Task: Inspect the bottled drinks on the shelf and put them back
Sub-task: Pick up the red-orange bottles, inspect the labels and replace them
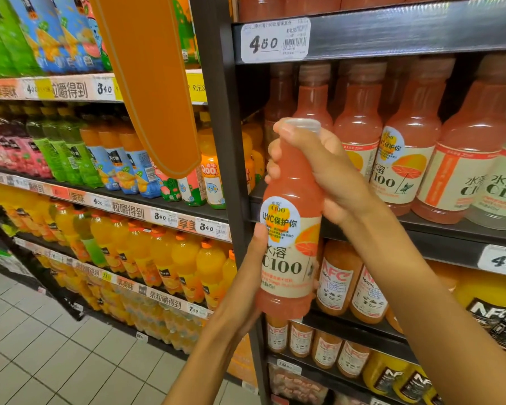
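Note:
A pink grapefruit C100 bottle stands upright in front of the shelf post, held in both hands with its label facing me. My right hand grips its neck and cap from above. My left hand holds the lower body from the left, thumb lying on the label. More bottles of the same pink drink stand in a row on the dark shelf just behind.
A black upright post divides the shelving. Left of it are racks of orange, green and pink juice bottles. An orange hanging sign dangles at the upper left. NFC juice bottles fill the shelf below. Tiled floor lies at the lower left.

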{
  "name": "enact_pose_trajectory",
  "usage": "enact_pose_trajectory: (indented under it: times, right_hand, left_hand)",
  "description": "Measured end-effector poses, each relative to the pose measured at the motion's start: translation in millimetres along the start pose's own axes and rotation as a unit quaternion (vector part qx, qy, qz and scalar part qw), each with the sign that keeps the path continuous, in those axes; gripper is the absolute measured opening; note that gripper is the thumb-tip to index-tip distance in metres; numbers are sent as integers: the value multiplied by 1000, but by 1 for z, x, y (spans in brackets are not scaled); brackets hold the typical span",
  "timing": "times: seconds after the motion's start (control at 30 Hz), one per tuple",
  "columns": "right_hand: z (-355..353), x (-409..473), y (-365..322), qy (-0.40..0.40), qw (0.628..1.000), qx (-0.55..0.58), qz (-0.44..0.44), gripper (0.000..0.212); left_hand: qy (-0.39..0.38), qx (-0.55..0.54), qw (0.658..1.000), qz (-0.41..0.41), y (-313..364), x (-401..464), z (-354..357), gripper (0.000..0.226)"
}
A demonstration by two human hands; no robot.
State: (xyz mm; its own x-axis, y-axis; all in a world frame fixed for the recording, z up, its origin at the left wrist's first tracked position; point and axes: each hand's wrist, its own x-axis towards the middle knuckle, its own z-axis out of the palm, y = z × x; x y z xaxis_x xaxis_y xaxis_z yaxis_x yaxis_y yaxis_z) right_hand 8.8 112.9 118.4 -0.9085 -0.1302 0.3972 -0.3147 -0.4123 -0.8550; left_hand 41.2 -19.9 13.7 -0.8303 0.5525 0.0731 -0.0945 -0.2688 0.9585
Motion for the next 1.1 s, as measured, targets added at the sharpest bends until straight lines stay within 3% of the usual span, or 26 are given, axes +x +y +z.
enact_pose_trajectory:
  times: [0.13,0.2,0.27,0.33,0.43,0.5,0.6,0.8,0.9,1.0,1.1]
  right_hand:
    - [-3,3,-1,127,991,-33,-7,21]
    - [-3,2,-2,148,988,-38,-2,28]
    - [1,-3,-2,106,992,-61,-30,22]
    - [4,-11,-3,13,992,-96,-79,19]
    - [5,-21,-5,-155,966,-164,-128,19]
    - [6,-25,-5,-209,950,-189,-134,14]
    - [10,-28,-1,-221,944,-191,-156,7]
    - [11,-25,3,-203,945,-179,-183,10]
    - [5,-22,3,-172,958,-159,-168,2]
    - [-3,-16,5,-120,982,-89,-115,9]
    - [-12,-12,11,-117,992,21,-35,25]
  left_hand:
    - [50,100,991,74,3,2,-4,71]
    - [60,137,983,103,2,3,-5,53]
    - [66,169,975,128,-1,4,-6,51]
    - [60,183,970,146,-3,5,-8,53]
    - [75,212,959,174,-5,8,-14,61]
    - [108,233,945,204,-7,11,-16,64]
    - [144,245,929,236,-8,16,-21,68]
    - [142,250,929,234,-8,16,-24,69]
    - [101,241,945,195,-4,11,-28,67]
    - [36,215,966,143,0,2,-30,57]
    - [-8,190,975,112,1,-4,-28,47]
